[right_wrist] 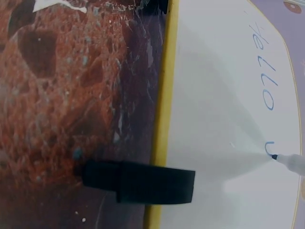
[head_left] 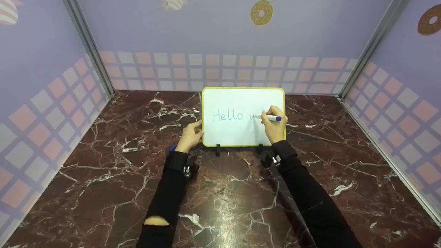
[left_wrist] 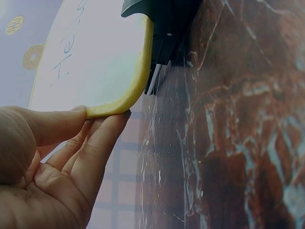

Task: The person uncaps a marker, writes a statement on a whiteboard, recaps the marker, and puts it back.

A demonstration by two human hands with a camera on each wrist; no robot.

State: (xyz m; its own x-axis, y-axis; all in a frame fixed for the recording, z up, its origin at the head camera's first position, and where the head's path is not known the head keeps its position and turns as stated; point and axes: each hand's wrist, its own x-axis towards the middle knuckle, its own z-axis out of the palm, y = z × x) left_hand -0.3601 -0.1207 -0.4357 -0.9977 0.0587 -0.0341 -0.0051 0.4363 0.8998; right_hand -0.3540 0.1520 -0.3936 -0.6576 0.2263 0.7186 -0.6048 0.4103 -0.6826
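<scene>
A small whiteboard point(head_left: 234, 134) with a yellow rim stands upright, facing me, with "Hello" and part of another letter written on it in blue. My left hand point(head_left: 190, 137) pinches its left edge near the lower corner; in the left wrist view the thumb point(left_wrist: 62, 125) lies on the front and the fingers reach behind the yellow rim point(left_wrist: 136, 86). My right hand point(head_left: 275, 125) grips a white marker point(head_left: 263, 117) with a blue end, over the right half of the board. The right wrist view shows the marker's dark tip point(right_wrist: 274, 156) at the unfinished letter's stroke.
Two black feet point(head_left: 217, 150) hold up the board's lower edge, one seen large in the right wrist view. Beneath lies a dark red marbled tabletop point(head_left: 220, 193). Patterned lilac walls point(head_left: 172, 34) enclose the back and sides, joined by metal corner posts point(head_left: 89, 44).
</scene>
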